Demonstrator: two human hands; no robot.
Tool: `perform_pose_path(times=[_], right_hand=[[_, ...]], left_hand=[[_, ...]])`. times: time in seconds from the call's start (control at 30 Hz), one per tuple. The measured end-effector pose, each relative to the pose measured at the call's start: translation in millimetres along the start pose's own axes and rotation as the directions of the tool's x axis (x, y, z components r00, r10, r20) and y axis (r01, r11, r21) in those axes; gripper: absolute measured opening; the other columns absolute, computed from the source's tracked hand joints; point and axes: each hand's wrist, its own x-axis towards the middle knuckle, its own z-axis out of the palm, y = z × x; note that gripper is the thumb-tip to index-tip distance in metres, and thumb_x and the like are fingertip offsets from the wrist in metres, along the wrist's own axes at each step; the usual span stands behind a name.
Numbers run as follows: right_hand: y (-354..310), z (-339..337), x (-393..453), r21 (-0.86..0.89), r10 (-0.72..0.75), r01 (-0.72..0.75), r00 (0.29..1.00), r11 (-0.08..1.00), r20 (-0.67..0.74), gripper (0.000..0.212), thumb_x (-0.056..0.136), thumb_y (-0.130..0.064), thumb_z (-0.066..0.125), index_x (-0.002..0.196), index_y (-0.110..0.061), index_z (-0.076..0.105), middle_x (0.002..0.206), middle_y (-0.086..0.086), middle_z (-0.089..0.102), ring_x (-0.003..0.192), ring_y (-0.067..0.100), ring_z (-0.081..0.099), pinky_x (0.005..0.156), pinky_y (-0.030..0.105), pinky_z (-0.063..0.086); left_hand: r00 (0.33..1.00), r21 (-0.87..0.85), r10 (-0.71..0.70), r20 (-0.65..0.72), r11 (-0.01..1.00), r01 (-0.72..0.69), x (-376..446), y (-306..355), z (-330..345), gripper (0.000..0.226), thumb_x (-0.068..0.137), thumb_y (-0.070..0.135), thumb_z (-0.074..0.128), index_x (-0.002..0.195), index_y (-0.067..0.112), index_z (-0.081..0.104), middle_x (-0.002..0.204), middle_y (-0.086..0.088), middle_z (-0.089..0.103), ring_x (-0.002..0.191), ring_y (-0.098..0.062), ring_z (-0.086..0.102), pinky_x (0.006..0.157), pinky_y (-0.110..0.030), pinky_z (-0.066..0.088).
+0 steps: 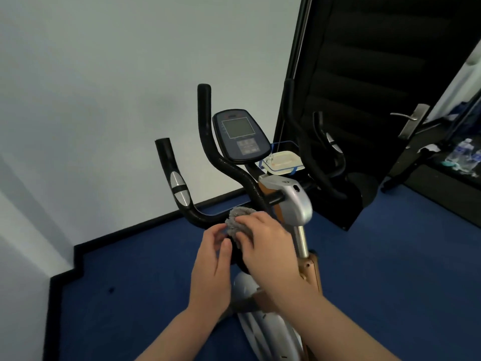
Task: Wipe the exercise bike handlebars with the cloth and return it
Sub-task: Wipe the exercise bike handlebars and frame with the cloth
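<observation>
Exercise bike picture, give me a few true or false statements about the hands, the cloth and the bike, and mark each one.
1. The right hand holds a grey cloth against the handlebars. True.
2. The cloth is bright red. False: it is grey.
3. The left hand is beside the cloth, fingers loosely curled. True.
4. The bike's screen shows glowing numbers. False: it looks blank.
5. The floor is blue. True.
6. The door behind the bike is white. False: it is black.
</observation>
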Motion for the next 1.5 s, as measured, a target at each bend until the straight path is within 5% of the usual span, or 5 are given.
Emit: perform_pose_path(times=[0.27, 0.7, 0.97, 1.33, 1.5], right_hand=[[33.0, -37.7, -24.3, 0.080, -0.170, 0.151, 0.912, 0.985, 0.374, 0.026, 0.087, -0.025, 0.062, 0.111, -0.033, 0.066, 0.103, -0.023, 0.055, 0.095, -0.004, 0.052, 0.083, 0.014, 0.044], [34.9, -28.6, -40.4, 0.089, -0.119, 0.096, 0.945, 0.991, 0.305, 0.029, 0.085, -0.023, 0.060, 0.111, -0.035, 0.065, 0.100, -0.025, 0.050, 0.096, -0.005, 0.049, 0.079, 0.004, 0.038], [38.6, -26.2, 0.1, -0.200, -0.191, 0.175, 0.979, 0.964, -0.068, 0.031, 0.075, -0.006, 0.071, 0.102, -0.021, 0.071, 0.100, -0.003, 0.062, 0.091, 0.020, 0.058, 0.057, 0.021, 0.048], [77.3, -2.7, -74.7, 0.424, 0.342, -0.263, 0.932, 0.867, -0.120, 0.053, 0.069, 0.002, 0.078, 0.092, -0.044, 0.067, 0.094, -0.012, 0.066, 0.093, 0.004, 0.062, 0.082, 0.011, 0.047], [53.4, -34.5, -10.8, 0.275, 0.104, -0.046, 0.974, 0.960, -0.200, 0.035, 0.080, -0.018, 0.072, 0.112, -0.031, 0.066, 0.104, -0.019, 0.058, 0.094, -0.004, 0.056, 0.077, 0.005, 0.042]], left_hand=[[1.000, 0.038, -0.005, -0.019, 0.999, 0.006, -0.8, -2.5, 5.0, 0.027, 0.097, 0.041, 0.032, 0.113, 0.037, 0.053, 0.105, 0.011, 0.062, 0.102, -0.013, 0.060, 0.088, -0.044, 0.050], [0.997, 0.077, -0.006, -0.080, 0.997, 0.012, 9.1, 4.7, 6.6, 0.022, 0.101, 0.027, 0.037, 0.102, 0.036, 0.057, 0.094, 0.015, 0.063, 0.089, -0.006, 0.061, 0.075, -0.033, 0.053], [0.993, 0.232, -0.097, 0.063, 0.969, 0.080, 44.6, 25.8, 22.9, 0.027, 0.093, 0.008, 0.046, 0.107, 0.026, 0.060, 0.108, 0.010, 0.062, 0.101, -0.003, 0.057, 0.087, -0.023, 0.047], [0.998, 0.264, -0.064, -0.006, 0.962, 0.064, 35.8, 14.8, 25.7, 0.033, 0.100, 0.016, 0.038, 0.117, 0.030, 0.063, 0.113, 0.018, 0.059, 0.109, -0.001, 0.050, 0.089, -0.012, 0.034], [0.984, 0.051, -0.143, -0.105, 0.988, 0.149, 32.4, 16.6, 29.6, 0.033, 0.100, 0.014, 0.039, 0.105, 0.029, 0.068, 0.101, 0.011, 0.069, 0.094, 0.002, 0.061, 0.080, -0.014, 0.046]])
